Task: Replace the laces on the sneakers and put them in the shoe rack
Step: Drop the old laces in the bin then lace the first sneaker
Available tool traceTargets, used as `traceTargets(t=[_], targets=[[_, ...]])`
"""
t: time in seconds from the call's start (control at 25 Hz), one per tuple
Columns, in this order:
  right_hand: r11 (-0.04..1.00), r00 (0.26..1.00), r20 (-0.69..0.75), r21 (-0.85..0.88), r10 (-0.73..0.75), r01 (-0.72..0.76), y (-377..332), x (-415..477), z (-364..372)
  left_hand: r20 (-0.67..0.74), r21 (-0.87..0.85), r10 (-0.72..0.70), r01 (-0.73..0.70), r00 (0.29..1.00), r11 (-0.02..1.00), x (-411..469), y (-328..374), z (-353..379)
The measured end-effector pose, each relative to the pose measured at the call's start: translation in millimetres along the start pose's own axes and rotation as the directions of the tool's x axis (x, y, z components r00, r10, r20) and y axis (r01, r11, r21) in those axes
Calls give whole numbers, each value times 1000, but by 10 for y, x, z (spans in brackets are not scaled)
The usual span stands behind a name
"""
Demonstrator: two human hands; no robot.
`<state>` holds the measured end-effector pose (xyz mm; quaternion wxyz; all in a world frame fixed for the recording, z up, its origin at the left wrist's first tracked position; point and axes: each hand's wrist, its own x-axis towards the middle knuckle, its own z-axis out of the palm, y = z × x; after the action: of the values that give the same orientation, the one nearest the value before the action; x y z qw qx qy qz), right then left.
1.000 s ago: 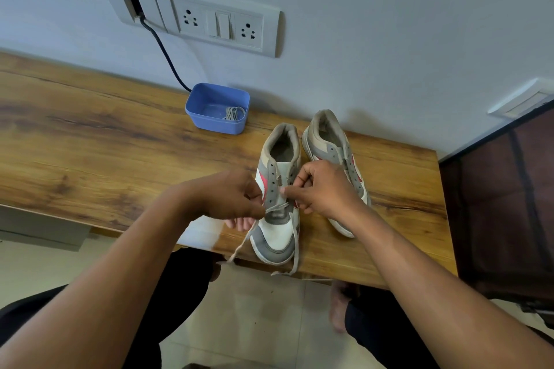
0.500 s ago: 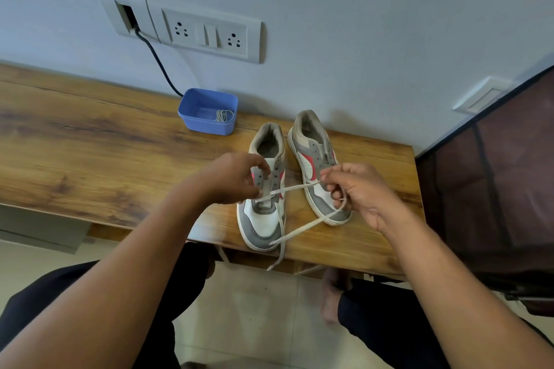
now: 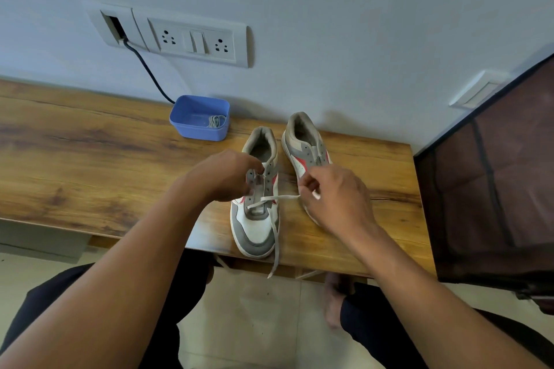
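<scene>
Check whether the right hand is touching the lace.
Touching. The head view shows the right hand pinching the lace, which runs taut from the near sneaker eyelets into its fingers.

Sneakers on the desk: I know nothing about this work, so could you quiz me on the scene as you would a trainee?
1. True or false: the far sneaker is laced.
2. Fill in: the right hand pinches the ___ that comes from the near sneaker.
3. What lies in the tub?

Key
1. False; its eyelets are bare.
2. Lace.
3. A coiled lace.
</scene>
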<state>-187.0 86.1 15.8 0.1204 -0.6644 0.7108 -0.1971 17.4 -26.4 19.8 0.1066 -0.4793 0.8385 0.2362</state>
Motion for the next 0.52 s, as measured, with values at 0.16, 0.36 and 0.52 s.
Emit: traceTargets(t=[0.16,0.36,0.52], targets=[[920,919,345,264,191,-291,-166,-80,300,-15,8,22,-21,1000,1000,27,84,-144],[859,849,451,280,276,-429,-223,10,410,-91,-30,34,-37,995,999,-29,133,-187],[808,825,487,339,288,-482,-228,81,327,-124,-139,4,-21,992,990,-81,45,-98]])
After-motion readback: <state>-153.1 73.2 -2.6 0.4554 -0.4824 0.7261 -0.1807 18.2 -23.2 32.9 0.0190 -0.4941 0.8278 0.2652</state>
